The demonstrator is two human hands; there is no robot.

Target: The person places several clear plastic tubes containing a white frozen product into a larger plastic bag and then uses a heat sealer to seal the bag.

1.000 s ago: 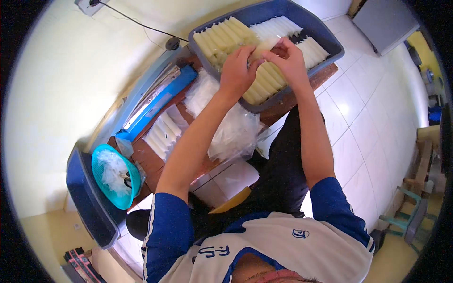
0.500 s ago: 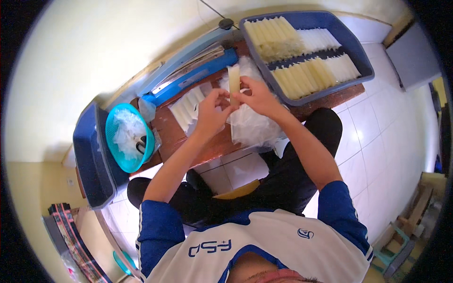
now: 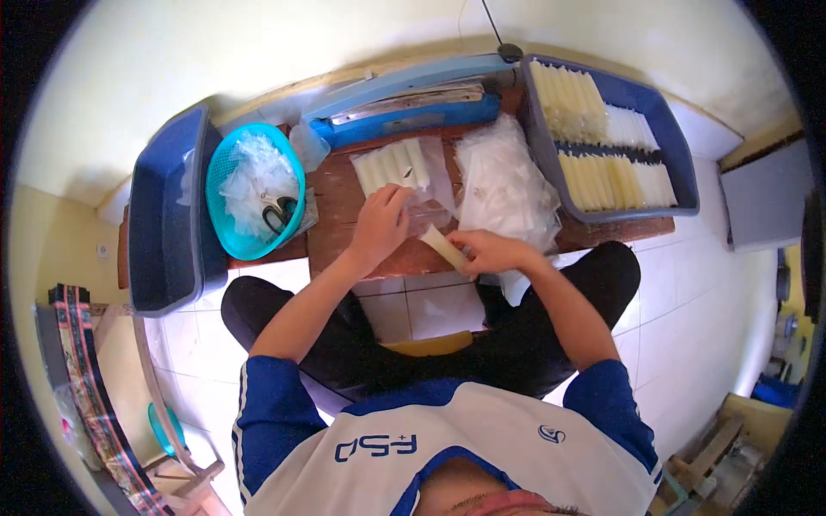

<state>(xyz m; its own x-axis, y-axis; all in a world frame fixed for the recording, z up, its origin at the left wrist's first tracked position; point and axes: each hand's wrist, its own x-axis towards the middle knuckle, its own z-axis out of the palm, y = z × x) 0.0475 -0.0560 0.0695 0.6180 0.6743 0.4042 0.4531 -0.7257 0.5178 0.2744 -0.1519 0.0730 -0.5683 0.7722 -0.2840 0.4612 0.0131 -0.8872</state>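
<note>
In my right hand [image 3: 490, 252], held low by the table's front edge, is a slim pale-yellow tube in clear plastic [image 3: 446, 247], tilted with its far end toward the left. My left hand [image 3: 381, 222] reaches over the table with its fingers stretched out. Its fingertips are at the near edge of a flat clear plastic bag [image 3: 437, 172]; whether they touch it I cannot tell. Several similar pale tubes [image 3: 383, 169] lie side by side on or in that bag. Right of it rests a pile of clear plastic bags [image 3: 508, 176].
A blue sealer-like device [image 3: 404, 120] stands along the wall. At right, a dark blue tub [image 3: 611, 217] holds rows of yellow and white tubes. At left are another dark tub [image 3: 163, 215] and a turquoise basket [image 3: 225, 236] with plastic scraps and black-handled scissors [image 3: 277, 215].
Both hands have parted. The right one has brought the tube down toward the table's front edge and tipped it; the left has let go of it and moved beside the bag. The view has shifted.
</note>
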